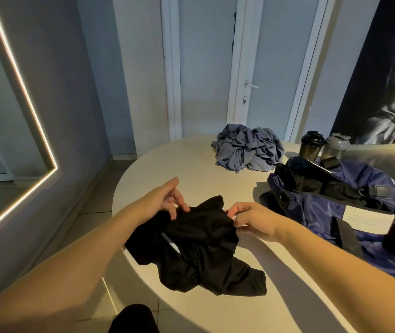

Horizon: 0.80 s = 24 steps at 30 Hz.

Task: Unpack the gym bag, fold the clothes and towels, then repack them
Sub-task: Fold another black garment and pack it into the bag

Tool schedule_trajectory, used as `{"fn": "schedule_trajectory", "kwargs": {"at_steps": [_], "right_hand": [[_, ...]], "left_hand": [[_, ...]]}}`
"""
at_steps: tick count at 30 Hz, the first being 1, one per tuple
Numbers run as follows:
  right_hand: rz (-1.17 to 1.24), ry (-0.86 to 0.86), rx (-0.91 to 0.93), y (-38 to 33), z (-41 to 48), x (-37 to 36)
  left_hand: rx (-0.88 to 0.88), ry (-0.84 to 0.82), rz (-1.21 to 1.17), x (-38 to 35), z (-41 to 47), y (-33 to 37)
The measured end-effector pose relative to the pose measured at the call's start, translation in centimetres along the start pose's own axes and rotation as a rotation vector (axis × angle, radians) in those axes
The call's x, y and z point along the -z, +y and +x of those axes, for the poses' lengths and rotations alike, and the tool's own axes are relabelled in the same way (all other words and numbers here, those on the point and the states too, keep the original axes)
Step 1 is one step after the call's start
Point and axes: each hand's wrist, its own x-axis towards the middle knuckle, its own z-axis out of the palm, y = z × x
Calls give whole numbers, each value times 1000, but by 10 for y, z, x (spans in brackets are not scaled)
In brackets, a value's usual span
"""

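Black garment (199, 243), crumpled on the desk (187, 164) beneath the fingers, is being pinched at its upper edge by the right hand (251, 219). The left hand (165, 200), fingers loosely spread, is being rested alongside. Judged light and limp; hem corners are being advised as holds.

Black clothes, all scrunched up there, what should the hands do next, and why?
Probably lift and spread the black clothes flat on the table: they lie crumpled, the right hand pinches their top edge and the left hand touches it.
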Motion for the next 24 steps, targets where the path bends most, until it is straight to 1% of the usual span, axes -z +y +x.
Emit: {"fn": "schedule_trajectory", "kwargs": {"at_steps": [2,4,7,9,11,14,16,18,20,22,24], "right_hand": [[-70,-32,-36,6,-1,-5],[-191,66,-4,12,1,-12],[-315,200,70,15,5,-23],[-361,223,79,13,6,-25],[-392,225,91,7,6,-25],[-315,229,98,-2,2,-20],[-280,250,108,-10,-5,-14],[-253,301,145,-18,-8,-8],[-186,390,203,-25,-9,-3],[-96,467,280,-35,-8,0],[18,476,349,-45,-9,1]], "left_hand": [[27,-2,350,-6,-2,-4],[24,31,563,-15,-1,-8],[2,-6,748,-26,5,-10],[-7,-46,865,-31,8,-7],[-14,-25,911,-31,10,-6],[-23,73,830,-18,9,-4],[-43,194,732,-6,6,5],[-70,336,640,6,4,16],[-73,423,547,17,-1,32],[-48,475,352,27,-2,44],[-21,491,32,32,-4,53]]}}
